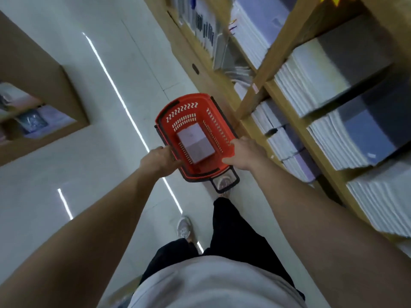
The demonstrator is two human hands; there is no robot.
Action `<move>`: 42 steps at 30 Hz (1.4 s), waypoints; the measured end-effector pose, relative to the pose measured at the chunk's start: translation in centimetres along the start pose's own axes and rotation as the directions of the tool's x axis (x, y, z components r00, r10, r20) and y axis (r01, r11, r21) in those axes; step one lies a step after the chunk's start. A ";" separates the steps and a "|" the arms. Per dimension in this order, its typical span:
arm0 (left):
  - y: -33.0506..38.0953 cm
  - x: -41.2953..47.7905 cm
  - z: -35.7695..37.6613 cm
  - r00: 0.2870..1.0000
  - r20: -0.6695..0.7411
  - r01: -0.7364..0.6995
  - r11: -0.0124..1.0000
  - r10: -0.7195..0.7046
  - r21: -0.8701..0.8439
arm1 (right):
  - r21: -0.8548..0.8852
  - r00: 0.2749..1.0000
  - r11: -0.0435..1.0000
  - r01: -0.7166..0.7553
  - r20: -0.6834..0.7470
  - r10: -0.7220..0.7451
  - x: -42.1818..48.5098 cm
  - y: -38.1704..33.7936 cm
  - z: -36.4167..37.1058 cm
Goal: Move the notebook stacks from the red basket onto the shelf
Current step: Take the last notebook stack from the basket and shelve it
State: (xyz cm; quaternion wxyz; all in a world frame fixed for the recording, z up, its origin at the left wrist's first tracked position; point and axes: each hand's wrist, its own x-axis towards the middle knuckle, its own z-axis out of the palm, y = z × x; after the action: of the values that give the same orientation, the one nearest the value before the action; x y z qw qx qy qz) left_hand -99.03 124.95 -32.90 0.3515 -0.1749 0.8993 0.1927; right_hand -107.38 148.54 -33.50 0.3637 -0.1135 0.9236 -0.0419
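A red basket (178,110) with black handles sits low over the white floor, just left of the wooden shelf (264,70). Inside it lies one pale lilac notebook stack (195,142). My left hand (159,162) grips the basket's near-left rim, fingers curled over the edge. Over on the near-right rim, my right hand (244,153) has its fingers over the edge and its thumb along the outside. The shelf's compartments on the right hold piles of white and grey-blue notebooks (329,72).
My legs and shoes (184,226) stand directly behind the basket. A second wooden display unit (44,85) stands at the left. Glossy white floor (111,165) runs between the two units. The shelf's upright post (255,94) is close to the basket's right side.
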 end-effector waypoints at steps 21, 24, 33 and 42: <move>-3.7 43.6 19.0 0.972 0.156 0.212 0.940 -0.174 -0.269 | -0.182 0.950 0.972 0.147 0.300 -0.088 45.1 1.9 17.6; -4.5 49.3 24.1 0.955 0.188 0.284 0.893 -0.231 -0.348 | -0.197 0.954 0.972 0.131 0.291 -0.069 50.9 3.2 22.7; -6.4 60.1 34.8 0.870 0.167 0.444 0.588 -0.464 -0.676 | -0.014 0.978 0.995 0.096 0.186 -0.092 61.8 5.6 35.2; -4.9 61.6 40.1 0.780 0.138 0.284 0.150 -0.610 -0.947 | 0.286 0.997 0.958 -0.028 0.078 0.005 64.0 6.7 40.9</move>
State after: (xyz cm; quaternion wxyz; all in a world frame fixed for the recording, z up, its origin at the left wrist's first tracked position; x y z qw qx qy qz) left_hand -116.80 128.50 -104.33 0.0920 -0.6308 0.5554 0.5340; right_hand -126.18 139.86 -106.88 0.4115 -0.0534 0.8942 -0.1679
